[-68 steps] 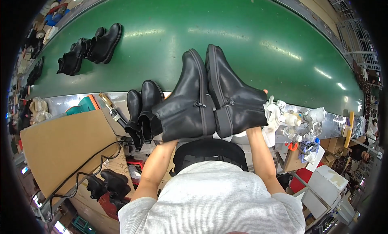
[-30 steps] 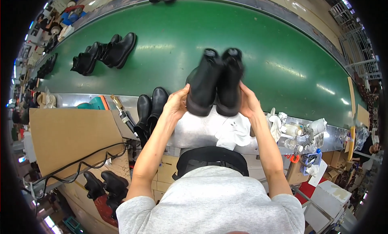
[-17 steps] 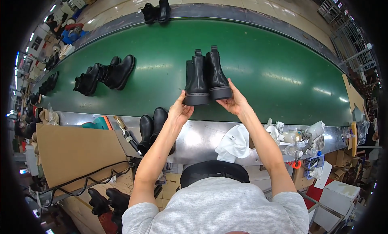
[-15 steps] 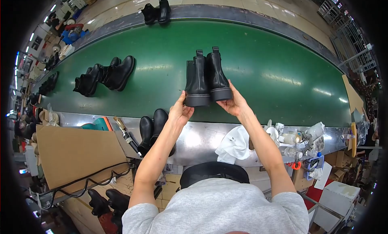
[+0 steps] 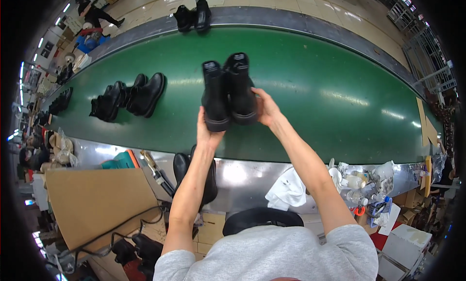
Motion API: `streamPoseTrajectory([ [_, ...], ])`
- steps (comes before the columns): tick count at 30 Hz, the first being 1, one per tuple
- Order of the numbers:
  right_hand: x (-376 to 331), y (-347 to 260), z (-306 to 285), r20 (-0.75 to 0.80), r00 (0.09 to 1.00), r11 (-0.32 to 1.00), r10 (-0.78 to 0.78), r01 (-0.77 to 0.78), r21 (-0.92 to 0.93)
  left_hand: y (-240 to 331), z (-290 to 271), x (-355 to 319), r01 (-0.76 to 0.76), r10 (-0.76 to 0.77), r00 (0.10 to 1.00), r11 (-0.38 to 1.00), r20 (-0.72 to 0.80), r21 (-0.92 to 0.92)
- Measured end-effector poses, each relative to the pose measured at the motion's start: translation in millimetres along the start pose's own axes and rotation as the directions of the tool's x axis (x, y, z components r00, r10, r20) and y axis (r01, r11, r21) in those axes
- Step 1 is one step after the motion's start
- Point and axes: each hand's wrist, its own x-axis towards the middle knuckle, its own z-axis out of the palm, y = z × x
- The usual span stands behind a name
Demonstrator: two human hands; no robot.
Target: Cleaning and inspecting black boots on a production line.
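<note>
Both my hands hold a pair of black ankle boots above the green belt. My left hand [image 5: 208,134] grips the lower outer side of the left boot [image 5: 214,99], thumb along its edge. Against the right side of the right boot [image 5: 241,94], my right hand [image 5: 266,107] presses with curled fingers. The boots stand side by side, thick soles toward me, with pale markings on their far ends. Some motion blur softens them. Partly behind my left forearm, another black boot [image 5: 181,167] and its mate rest on the metal ledge.
More black boots [image 5: 145,95] stand on the green belt [image 5: 310,116] at left, and a pair [image 5: 193,16] sits on its far edge. A white cloth [image 5: 286,190] and several bottles [image 5: 357,182] lie near right. Cardboard [image 5: 97,203] is near left; a person [image 5: 96,11] is far off.
The held boots have moved left and turned in my hands, so their far ends now show pale markings. Both hands shifted left with them. A person has come further into view at upper left.
</note>
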Motion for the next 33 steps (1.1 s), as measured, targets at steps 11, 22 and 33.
streamPoseTrajectory([
  [11, 126, 57, -16, 0.105, 0.992, 0.304, -0.067, 0.120, -0.945, 59, -40, 97, 0.072, 0.051, 0.988, 0.676, -0.144, 0.734],
  [22, -252, 143, -111, -0.372, 0.607, 0.614, -0.702, 0.253, -0.747, -20, 118, -13, -0.608, 0.180, 0.275, -0.729, 0.945, 0.315],
  [33, -712, 591, -44, -0.504, -0.855, 0.776, 0.125, -0.233, 0.587, -200, 113, -151, -0.961, -0.627, 0.009, -0.220, 0.779, -0.166],
])
